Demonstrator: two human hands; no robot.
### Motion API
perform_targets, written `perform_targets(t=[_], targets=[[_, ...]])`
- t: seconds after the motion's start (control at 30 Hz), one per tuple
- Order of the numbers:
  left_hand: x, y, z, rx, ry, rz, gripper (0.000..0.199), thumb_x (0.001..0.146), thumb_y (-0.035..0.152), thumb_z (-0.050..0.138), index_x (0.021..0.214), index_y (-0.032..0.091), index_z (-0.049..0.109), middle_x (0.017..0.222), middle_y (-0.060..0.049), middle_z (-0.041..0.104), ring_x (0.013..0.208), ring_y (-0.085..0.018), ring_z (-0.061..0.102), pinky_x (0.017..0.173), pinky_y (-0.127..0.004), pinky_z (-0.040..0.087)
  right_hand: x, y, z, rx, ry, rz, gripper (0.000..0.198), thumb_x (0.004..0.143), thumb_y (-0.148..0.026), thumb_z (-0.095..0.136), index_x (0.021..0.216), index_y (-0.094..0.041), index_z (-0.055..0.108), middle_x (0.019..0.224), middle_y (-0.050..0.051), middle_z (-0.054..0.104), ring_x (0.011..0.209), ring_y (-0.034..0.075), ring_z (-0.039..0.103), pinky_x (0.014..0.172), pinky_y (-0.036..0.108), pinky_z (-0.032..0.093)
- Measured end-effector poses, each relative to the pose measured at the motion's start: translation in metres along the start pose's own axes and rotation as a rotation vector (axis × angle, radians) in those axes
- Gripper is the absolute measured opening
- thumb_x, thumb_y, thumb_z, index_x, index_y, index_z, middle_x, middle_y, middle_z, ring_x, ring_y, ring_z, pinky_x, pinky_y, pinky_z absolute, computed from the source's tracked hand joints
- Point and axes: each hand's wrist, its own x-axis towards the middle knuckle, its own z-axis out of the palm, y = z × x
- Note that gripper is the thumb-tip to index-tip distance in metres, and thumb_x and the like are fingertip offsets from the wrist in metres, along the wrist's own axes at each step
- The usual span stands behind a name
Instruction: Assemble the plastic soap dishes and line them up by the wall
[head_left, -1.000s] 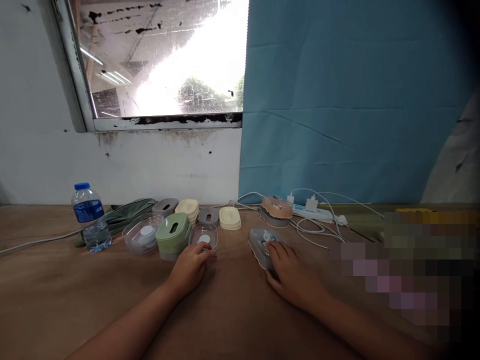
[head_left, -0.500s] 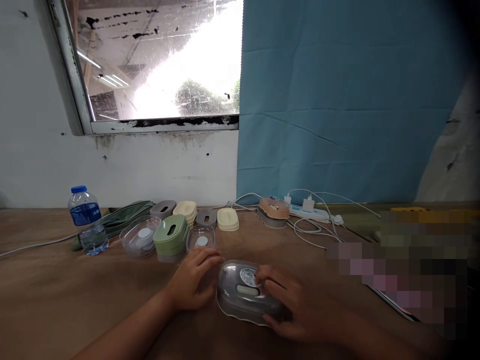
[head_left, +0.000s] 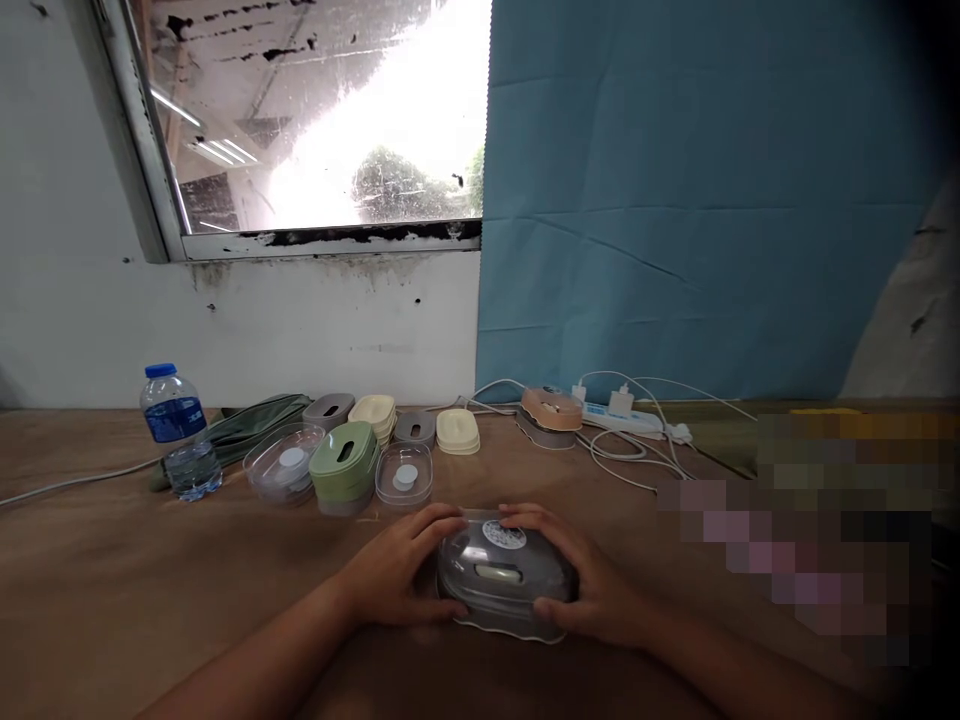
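Note:
A grey oval plastic box [head_left: 510, 592] under a clear domed cover stands on the table near me. Its top has a pale slot and a round white sticker [head_left: 504, 534]. From the left, my left hand [head_left: 401, 568] grips the box, fingers on the far top edge and thumb on the near side. My right hand [head_left: 592, 575] grips the opposite end, its fingertips by the sticker and its thumb low on the front. Beyond my left hand stand a clear square lid [head_left: 406, 474] with a white disc and a stack of green boxes [head_left: 344, 465].
Farther back are a large clear lid [head_left: 274, 475], cream boxes [head_left: 457, 430], grey boxes [head_left: 414, 427] and an orange-topped box [head_left: 551, 410]. A water bottle [head_left: 176, 435] stands left by a green bag [head_left: 255, 430]. White cables run from a power strip [head_left: 622, 420]; a pixelated patch covers the right.
My left hand has moved right onto the box's left end. My right hand has shifted from over the cover to its right end. The view has tilted slightly.

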Motion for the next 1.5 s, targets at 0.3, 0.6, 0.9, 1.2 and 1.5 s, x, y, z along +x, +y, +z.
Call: perform_targets(t=[0.3,0.6,0.9,1.2,1.5], targets=[[-0.003,-0.001,0.0,0.052,0.106,0.073,0.069,0.067,0.042,0.065,0.123,0.017,0.034,0.133,-0.018,0.033,0.119,-0.027,0.04,0.094,-0.039,0.04,0.008,0.03,-0.003,0.535,0.42,0.368,0.056,0.072,-0.065,0.046,0.104,-0.019,0.05,0.101,0.011,0.062,0.075,0.024,0.063,0.064,0.036,0.049],[-0.003,-0.002,0.002,0.557,0.304,0.295,0.032,0.083,0.011,0.045,0.113,0.022,0.051,0.117,-0.008,0.057,0.116,-0.02,0.045,0.096,-0.036,0.037,0.017,0.03,-0.005,0.64,0.695,0.482,0.04,0.06,-0.043,0.07,0.081,-0.023,0.042,0.061,-0.003,0.06,0.041,0.01,0.045,0.038,0.021,0.032],[-0.001,0.021,-0.004,0.683,0.266,0.436,0.033,0.086,0.013,0.045,0.118,0.023,0.048,0.121,0.0,0.056,0.126,-0.019,0.034,0.103,-0.034,0.029,0.009,0.016,0.002,0.69,0.469,0.442,0.039,0.066,-0.033,0.066,0.1,-0.023,0.051,0.091,0.001,0.06,0.038,0.003,0.039,0.034,0.018,0.028],[-0.008,0.003,-0.002,0.611,0.114,0.423,0.034,0.089,0.014,0.037,0.12,0.024,0.046,0.112,-0.002,0.062,0.112,-0.017,0.05,0.095,-0.03,0.035,0.009,0.016,0.002,0.715,0.446,0.395,0.032,0.074,-0.037,0.058,0.102,-0.022,0.053,0.091,0.002,0.058,0.048,0.005,0.04,0.043,0.019,0.033],[-0.006,-0.031,-0.013,0.785,0.28,-0.102,0.037,0.087,0.007,0.035,0.117,0.023,0.049,0.104,-0.002,0.064,0.101,-0.019,0.054,0.09,-0.034,0.029,0.009,0.015,-0.004,0.375,0.466,0.377,0.02,0.071,-0.038,0.053,0.079,-0.019,0.055,0.074,0.002,0.055,0.058,0.012,0.044,0.054,0.024,0.038]])
